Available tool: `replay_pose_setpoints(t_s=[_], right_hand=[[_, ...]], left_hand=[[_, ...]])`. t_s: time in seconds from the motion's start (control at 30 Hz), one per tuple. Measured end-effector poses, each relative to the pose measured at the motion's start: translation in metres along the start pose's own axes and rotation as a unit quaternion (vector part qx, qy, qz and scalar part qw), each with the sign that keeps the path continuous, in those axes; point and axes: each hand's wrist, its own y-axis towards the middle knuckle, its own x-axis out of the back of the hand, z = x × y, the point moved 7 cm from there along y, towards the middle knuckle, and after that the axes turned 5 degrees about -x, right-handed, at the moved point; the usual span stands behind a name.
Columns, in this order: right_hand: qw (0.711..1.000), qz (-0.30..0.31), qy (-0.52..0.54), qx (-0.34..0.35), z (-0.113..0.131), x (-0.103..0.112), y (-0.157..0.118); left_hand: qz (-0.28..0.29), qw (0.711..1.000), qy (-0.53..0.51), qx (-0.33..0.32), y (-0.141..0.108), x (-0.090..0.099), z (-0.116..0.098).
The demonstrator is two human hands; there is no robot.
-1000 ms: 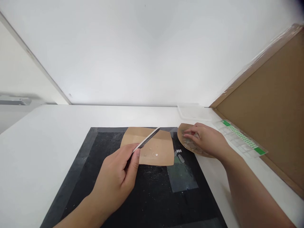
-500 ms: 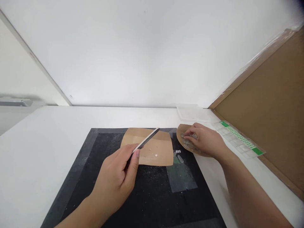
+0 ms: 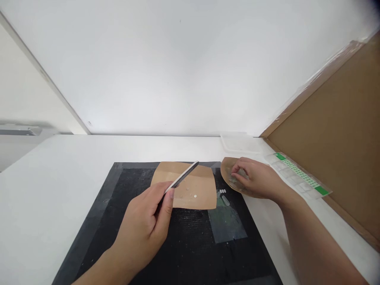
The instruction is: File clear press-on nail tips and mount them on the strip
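Note:
My left hand (image 3: 148, 221) is closed around a thin flat bar (image 3: 185, 174), dark on its side with a white edge, and holds it tilted up over a brown sheet (image 3: 204, 184). A small white piece (image 3: 195, 196) and several tiny clear bits lie on that sheet. At the right, my right hand (image 3: 257, 178) is over a rounded brown sheet (image 3: 227, 174) with clear pieces on it. Thumb and forefinger are pinched together there; whatever may be between them is too small to make out.
A black mat (image 3: 190, 253) lies on the white table (image 3: 77, 166). Small white pieces (image 3: 222, 191) and a clear elongated piece (image 3: 226, 200) rest near its right side. A clear compartment case with a green-and-white label (image 3: 299, 170) lies by the cardboard wall (image 3: 332, 130). A translucent tray (image 3: 239, 142) stands behind.
The thumb and forefinger of my right hand have come together over the rounded brown sheet; they were slightly apart before. My left hand keeps the bar in nearly the same place.

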Motion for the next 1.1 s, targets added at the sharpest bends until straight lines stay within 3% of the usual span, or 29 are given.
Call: replay_pose_setpoints(t_s=[0.4,1.1], right_hand=[[0.997,-0.010,0.081,-0.013,-0.001,0.019,-0.003],[0.974,0.001,0.225,-0.020,-0.009,0.013,-0.003]], left_hand=[[-0.011,1.000,0.014,-0.009,0.000,0.003,-0.003],[0.007,1.000,0.024,0.007,0.000,0.001,0.001]])
